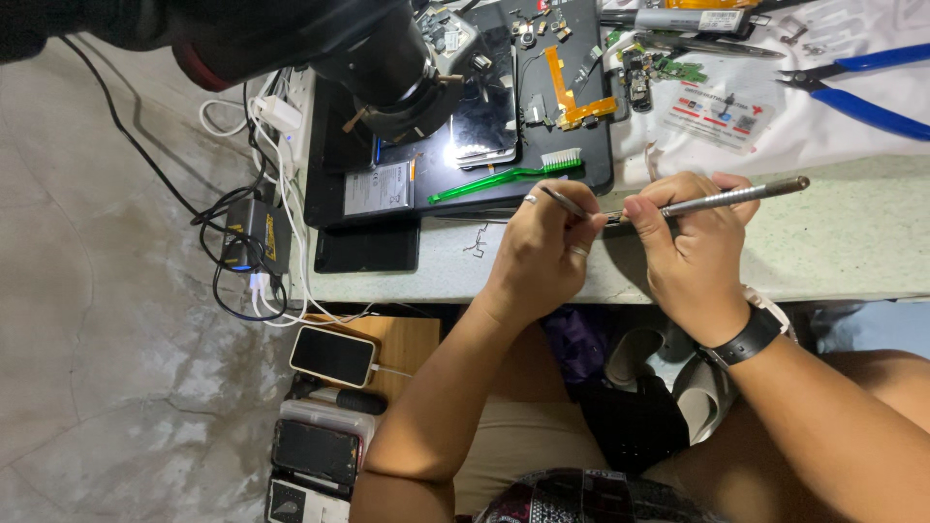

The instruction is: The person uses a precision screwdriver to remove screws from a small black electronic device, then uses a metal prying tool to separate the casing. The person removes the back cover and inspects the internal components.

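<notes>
My left hand [542, 247] pinches thin metal tweezers [564, 200] near the front edge of the workbench. My right hand [693, 242], with a dark watch on the wrist, grips a slim silver tool handle [746, 197] whose tip meets the left hand's fingers. Both hands sit close together just in front of a black work mat [581, 165]. On the mat lie a green toothbrush [509, 171], a disassembled phone [484, 116] and orange flex cables [572, 97]. A black microscope head [392, 68] hangs over the phone.
Blue-handled pliers [862, 92] and a small circuit board [668, 68] lie at the back right on white cloth. White cables and a power adapter [247, 237] hang off the bench's left end. Phones [331, 355] rest on a low stand by my knee.
</notes>
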